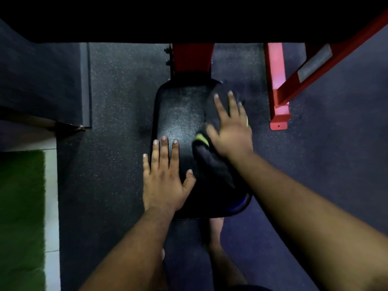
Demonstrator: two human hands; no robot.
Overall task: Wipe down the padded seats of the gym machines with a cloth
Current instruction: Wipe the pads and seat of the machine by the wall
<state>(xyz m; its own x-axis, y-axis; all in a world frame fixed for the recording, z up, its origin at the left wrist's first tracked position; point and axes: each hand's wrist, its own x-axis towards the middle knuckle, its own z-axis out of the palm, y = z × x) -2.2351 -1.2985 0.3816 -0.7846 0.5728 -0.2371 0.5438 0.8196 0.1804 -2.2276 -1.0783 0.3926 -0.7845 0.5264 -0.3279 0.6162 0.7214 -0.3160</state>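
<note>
- Pressing flat-handed, the right hand (231, 131) has its fingers spread wide on top of the dark cloth (212, 160), which lies along the right side of the padded seat (178, 114); nothing is gripped, so the cloth could slide out from under the palm and drop over the seat's right edge to the floor (117, 101).
- Part of the cloth is bunched under the wrist toward the near right corner (a yellow-green patch shows by the thumb), and a bunched cloth would likely skip patches instead of wiping evenly.
- The left hand (165, 177) lies open, fingers straight, on the seat's near left edge with the little finger past the rim; leaning on it could let it slip off the slick pad, and the area beneath it would go unwiped.
- The seat is black, textured and slightly glossy, with rounded corners, narrowing toward the red frame post (192, 57) at its far end.
- The left half of the seat is bare of cloth; whether it is already clean I cannot tell in this dim light.
</note>
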